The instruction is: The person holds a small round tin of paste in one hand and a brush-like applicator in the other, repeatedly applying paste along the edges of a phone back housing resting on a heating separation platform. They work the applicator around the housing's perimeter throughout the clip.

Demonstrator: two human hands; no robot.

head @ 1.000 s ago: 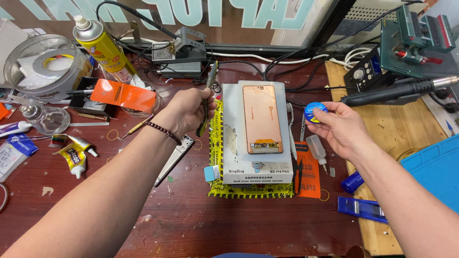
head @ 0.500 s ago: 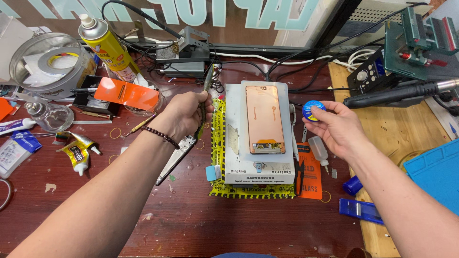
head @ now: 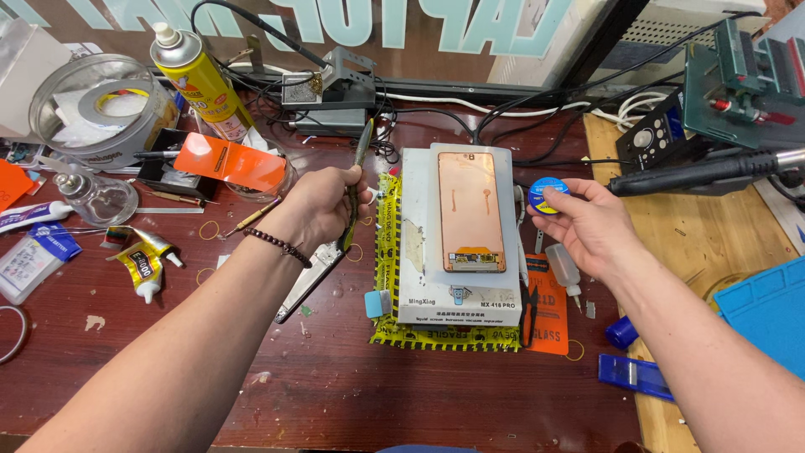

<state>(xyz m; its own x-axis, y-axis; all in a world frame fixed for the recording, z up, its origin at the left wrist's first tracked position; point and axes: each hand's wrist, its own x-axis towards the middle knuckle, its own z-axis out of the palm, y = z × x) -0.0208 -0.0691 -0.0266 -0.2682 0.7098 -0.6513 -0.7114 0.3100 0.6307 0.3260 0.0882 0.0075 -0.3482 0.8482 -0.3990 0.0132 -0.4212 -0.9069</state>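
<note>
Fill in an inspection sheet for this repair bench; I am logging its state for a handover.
Surface: dark red table, scuffed; wooden board at right.
Job's things: phone panel flat on grey heating plate.
Clutter: yellow spray can, glue tubes, orange sheet.
Grippers: left hand holds a slim tool; right hand holds a small blue spool.
Cables: black leads tangled behind plate.
Surroundings: lettered window behind.
</note>
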